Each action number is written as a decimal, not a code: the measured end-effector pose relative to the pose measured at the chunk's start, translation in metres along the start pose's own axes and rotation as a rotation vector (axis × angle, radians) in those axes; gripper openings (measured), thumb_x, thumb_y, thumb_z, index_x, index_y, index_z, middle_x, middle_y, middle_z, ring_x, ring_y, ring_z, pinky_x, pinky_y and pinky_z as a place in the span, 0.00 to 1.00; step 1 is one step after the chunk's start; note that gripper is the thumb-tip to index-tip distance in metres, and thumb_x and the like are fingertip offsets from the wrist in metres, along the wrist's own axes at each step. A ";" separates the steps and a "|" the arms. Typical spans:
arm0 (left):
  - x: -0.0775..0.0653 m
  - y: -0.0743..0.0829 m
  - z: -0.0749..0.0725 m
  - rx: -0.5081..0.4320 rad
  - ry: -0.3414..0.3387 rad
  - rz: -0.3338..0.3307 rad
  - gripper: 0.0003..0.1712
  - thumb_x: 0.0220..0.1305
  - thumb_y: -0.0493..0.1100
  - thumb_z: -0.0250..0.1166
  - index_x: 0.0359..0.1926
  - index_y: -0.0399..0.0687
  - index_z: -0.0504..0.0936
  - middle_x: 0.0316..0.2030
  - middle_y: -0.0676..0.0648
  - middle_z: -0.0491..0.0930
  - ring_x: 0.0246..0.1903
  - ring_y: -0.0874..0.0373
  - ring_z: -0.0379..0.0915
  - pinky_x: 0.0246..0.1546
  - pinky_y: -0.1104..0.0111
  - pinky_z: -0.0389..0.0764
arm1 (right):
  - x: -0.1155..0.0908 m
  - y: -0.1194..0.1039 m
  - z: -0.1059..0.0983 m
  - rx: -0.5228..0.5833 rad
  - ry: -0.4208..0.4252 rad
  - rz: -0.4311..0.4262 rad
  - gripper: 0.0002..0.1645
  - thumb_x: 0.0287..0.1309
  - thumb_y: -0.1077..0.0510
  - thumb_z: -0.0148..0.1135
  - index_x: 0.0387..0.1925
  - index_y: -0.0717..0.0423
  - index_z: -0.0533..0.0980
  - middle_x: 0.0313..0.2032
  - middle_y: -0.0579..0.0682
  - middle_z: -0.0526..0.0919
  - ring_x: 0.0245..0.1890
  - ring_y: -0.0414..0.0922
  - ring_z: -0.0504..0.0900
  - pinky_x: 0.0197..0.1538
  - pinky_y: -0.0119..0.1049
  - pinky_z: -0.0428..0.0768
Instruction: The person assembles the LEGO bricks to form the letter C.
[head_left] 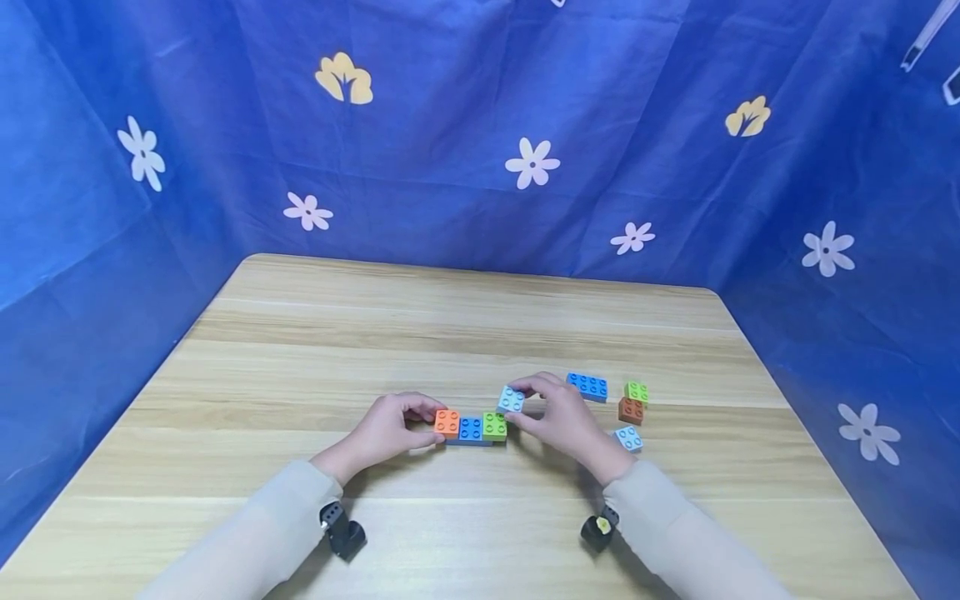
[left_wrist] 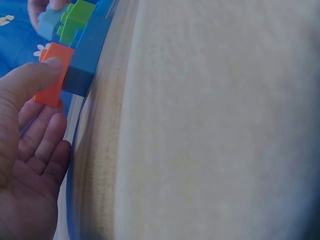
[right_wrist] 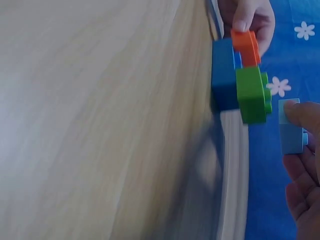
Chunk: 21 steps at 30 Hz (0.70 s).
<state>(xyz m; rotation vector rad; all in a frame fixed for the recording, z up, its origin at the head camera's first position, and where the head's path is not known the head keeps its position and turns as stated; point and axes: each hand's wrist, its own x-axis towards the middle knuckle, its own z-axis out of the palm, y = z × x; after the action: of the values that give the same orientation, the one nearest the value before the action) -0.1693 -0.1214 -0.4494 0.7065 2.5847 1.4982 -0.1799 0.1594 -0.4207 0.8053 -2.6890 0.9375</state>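
Note:
Near the middle of the table, a blue base brick [head_left: 471, 430] bears an orange brick [head_left: 447, 423] on its left end and a green brick [head_left: 495, 426] on its right end, with blue studs showing between them. My left hand [head_left: 388, 430] pinches the orange brick between thumb and fingers; the thumb lies on its side in the left wrist view. A light blue brick [right_wrist: 291, 131] is pinched by my right hand [head_left: 558, 421]. That brick is held just above the green brick, close behind its right end, studs facing up.
To the right of my right hand lie a blue eight-stud brick [head_left: 587, 387], a small green brick [head_left: 637, 391], a brown brick [head_left: 631, 411] and another light blue brick [head_left: 628, 438]. A blue flowered cloth [head_left: 465, 133] stands around the wooden table [head_left: 360, 325].

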 end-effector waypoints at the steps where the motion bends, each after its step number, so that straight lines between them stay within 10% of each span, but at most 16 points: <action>1: 0.000 0.000 0.000 0.001 -0.001 -0.003 0.22 0.45 0.40 0.74 0.43 0.38 0.81 0.35 0.49 0.81 0.35 0.54 0.77 0.41 0.61 0.78 | 0.002 -0.002 0.002 0.008 -0.004 -0.014 0.24 0.46 0.50 0.72 0.47 0.49 0.78 0.41 0.39 0.80 0.40 0.36 0.77 0.47 0.36 0.77; 21: -0.001 0.002 -0.001 0.004 -0.003 0.021 0.19 0.46 0.38 0.74 0.42 0.41 0.82 0.33 0.52 0.81 0.35 0.55 0.77 0.41 0.64 0.79 | 0.028 -0.042 0.037 0.126 -0.133 -0.175 0.23 0.48 0.51 0.71 0.47 0.51 0.77 0.42 0.41 0.79 0.42 0.36 0.76 0.49 0.30 0.75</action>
<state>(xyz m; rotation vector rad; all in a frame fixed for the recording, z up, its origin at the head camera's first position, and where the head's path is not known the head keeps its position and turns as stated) -0.1680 -0.1221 -0.4475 0.7381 2.5867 1.4973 -0.1804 0.0973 -0.4180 1.1471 -2.6345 1.0539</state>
